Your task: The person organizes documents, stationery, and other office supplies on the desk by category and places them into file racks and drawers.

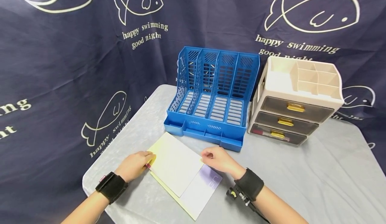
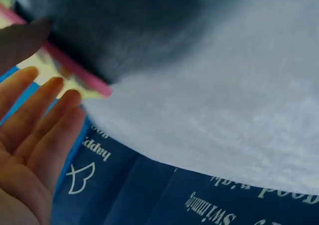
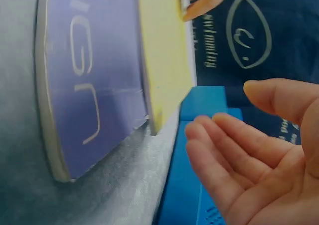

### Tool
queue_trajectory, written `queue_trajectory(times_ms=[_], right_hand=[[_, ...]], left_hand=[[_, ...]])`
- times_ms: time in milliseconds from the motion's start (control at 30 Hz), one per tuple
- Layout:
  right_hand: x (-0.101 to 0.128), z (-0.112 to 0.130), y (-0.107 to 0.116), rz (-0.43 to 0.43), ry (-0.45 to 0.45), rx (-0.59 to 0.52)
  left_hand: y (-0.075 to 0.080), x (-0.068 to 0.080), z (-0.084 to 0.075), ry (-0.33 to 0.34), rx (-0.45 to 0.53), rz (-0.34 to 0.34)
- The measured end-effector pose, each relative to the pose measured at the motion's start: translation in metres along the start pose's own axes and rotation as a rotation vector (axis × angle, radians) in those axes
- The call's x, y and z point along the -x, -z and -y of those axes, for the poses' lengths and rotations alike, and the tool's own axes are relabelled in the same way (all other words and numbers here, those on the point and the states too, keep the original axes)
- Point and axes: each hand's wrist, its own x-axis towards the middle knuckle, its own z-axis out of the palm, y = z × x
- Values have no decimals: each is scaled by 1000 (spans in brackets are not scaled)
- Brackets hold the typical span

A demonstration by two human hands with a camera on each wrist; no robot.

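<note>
A stack of notebooks lies at the near left part of the grey tabletop point(image 1: 301, 170), at about 7 o'clock from the blue file rack point(image 1: 214, 93). On top is a pale yellow notebook point(image 1: 176, 162); under it a purple notebook point(image 1: 203, 188) sticks out at the 4 o'clock side, and another yellow edge shows along the bottom.

The left hand point(image 1: 134, 165) rests at the stack's 9 o'clock edge, its fingers point(image 2: 47, 117) straight and slightly apart, their tips right at the edge, where a pink strip shows; no grip is visible. The right hand point(image 1: 220, 159) sits at the 3 o'clock corner of the pale yellow notebook, its fingers point(image 3: 234, 155) loosely bent and apart, holding nothing; whether they touch the cover cannot be told.

At 3 o'clock of the blue file rack, just beside it, stands a cream drawer organiser point(image 1: 294, 101) with three dark drawers and yellow handles. A navy cloth point(image 1: 75, 66) printed with fish hangs behind.
</note>
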Motion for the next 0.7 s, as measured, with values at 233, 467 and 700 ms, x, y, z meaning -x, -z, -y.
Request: queue_trajectory(times_ms=[233, 467, 700], right_hand=[[-21, -3, -11, 16, -32, 101], [-28, -9, -16, 49, -26, 109], [-31, -9, -18, 44, -6, 63]], left_hand=[[-4, 1, -3, -66, -12, -46], [-6, 3, -5, -64, 14, 32], [-6, 4, -2, -94, 16, 26]])
